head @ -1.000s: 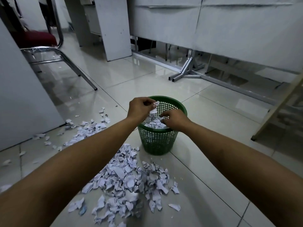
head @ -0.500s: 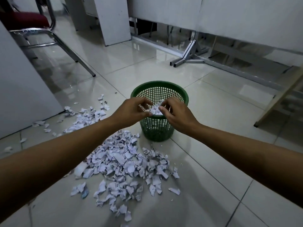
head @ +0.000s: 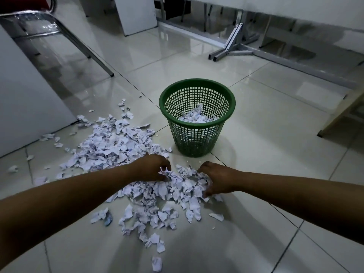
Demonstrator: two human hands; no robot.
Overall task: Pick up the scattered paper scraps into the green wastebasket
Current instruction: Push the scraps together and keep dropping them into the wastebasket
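Head view: green mesh wastebasket [head: 197,117] upright on tiled floor [head: 275,154], partly filled with paper scraps. Scattered paper scraps [head: 122,146] lie on the floor beside and in front of it. Left hand [head: 150,168] and right hand [head: 214,179], fingers curled, grip scraps in the pile.

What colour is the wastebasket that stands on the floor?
The wastebasket is green with a mesh wall, shown in the head view.
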